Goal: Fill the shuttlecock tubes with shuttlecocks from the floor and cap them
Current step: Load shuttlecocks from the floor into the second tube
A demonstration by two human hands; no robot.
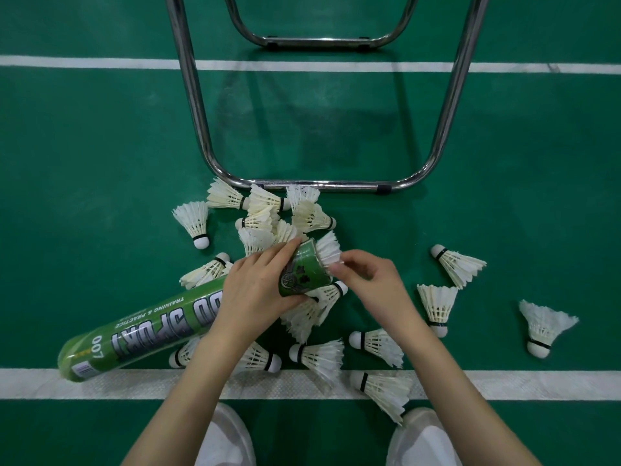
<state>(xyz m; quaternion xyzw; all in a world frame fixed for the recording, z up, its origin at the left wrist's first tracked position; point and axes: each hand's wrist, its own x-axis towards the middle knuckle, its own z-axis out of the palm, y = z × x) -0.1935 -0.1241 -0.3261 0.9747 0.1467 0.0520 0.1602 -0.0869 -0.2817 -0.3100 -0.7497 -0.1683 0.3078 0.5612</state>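
The right hand (364, 279) pinches the white feathers of a shuttlecock (328, 251) sticking out of the open mouth of a green tube (304, 275), while the left hand (257, 290) curls round that tube's middle, holding it tilted above the floor (100, 163). A second green tube (141, 329) lies on its side toward the near left of the floor, its end on the white court line (302, 385); its label reads "TRAINING & PRACTICE", "007" and large letters partly hidden by the left wrist. Loose shuttlecocks (265, 210) are heaped beneath the hands and scattered to the right, near a chrome chair frame (319, 186). White shoes (420, 435) show at the bottom edge.
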